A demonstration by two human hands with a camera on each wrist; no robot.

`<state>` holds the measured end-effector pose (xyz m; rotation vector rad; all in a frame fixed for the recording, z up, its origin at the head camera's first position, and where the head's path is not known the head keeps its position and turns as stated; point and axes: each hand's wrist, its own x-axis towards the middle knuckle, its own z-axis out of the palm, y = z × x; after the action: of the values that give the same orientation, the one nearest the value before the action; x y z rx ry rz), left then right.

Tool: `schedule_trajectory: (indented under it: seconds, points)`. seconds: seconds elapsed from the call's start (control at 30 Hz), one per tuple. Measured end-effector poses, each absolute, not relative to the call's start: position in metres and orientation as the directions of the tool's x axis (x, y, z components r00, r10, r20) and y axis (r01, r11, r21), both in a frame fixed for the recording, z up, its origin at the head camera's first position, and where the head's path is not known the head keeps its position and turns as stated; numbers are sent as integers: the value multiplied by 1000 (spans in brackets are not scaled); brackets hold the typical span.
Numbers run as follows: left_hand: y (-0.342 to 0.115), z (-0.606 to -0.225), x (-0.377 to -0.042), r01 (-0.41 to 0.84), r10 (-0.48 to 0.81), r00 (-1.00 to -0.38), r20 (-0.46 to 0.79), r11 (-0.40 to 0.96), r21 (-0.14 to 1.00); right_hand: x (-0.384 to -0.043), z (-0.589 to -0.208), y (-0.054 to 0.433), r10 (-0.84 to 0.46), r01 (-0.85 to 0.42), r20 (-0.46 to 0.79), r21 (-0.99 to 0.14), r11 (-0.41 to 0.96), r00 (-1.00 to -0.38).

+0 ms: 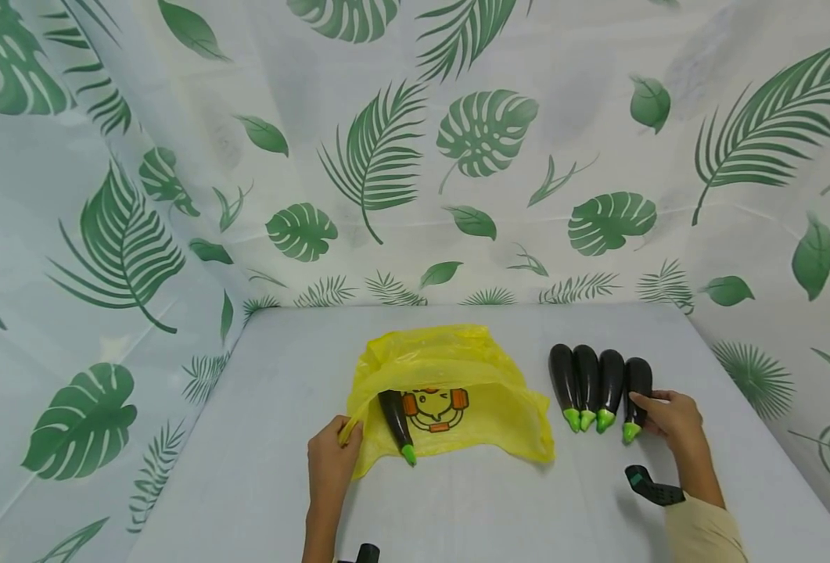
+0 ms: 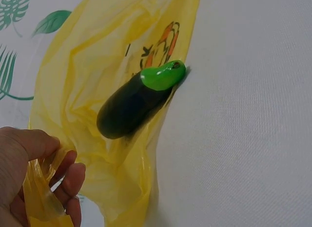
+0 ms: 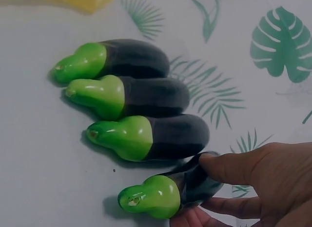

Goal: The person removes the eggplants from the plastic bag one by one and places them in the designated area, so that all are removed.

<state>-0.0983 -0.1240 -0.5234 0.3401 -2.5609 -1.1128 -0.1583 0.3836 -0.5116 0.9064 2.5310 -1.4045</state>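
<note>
My left hand (image 1: 333, 459) pinches the near left edge of a yellow plastic bag (image 1: 450, 361) that lies with its mouth toward me. One eggplant (image 1: 396, 421), dark with a green stem end, lies in the bag's mouth, its green tip pointing out; in the left wrist view that eggplant (image 2: 134, 105) rests on the yellow film. On the right, my right hand (image 1: 677, 421) holds the rightmost eggplant (image 3: 163, 195), thumb on top and fingers beneath its dark body. Three more eggplants (image 3: 168, 136) lie side by side just left of it, green ends toward me.
A white cloth covers the table (image 1: 260, 438). Behind and to the sides hangs a white curtain (image 1: 400, 258) with green leaf prints. An orange and black cartoon print (image 1: 437, 412) shows inside the bag's mouth. A black wrist device (image 1: 650, 489) sits on my right wrist.
</note>
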Motion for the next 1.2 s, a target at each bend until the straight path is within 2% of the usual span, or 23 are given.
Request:
schedule_trajectory:
  seconds: [0.27,0.67,1.07,1.2]
  points:
    - [-124,-522,-98,-84,-339,-920,196,660,747,-167,-525,384,471,565,-367,-721,401,-802]
    - [-123,-524,-99,-79,-335,-921,197,657,750,-161,-510,376,464,554,-359,-730,400,-809]
    - [-122,-522,-98,-82,-334,-922,194,661,746,-162,-511,377,448,538,-354,-742,400,-821]
    - [-122,-521,-98,-85,-335,-923,191,660,747,-170,-525,385,455,546,-356,-734,405,-816]
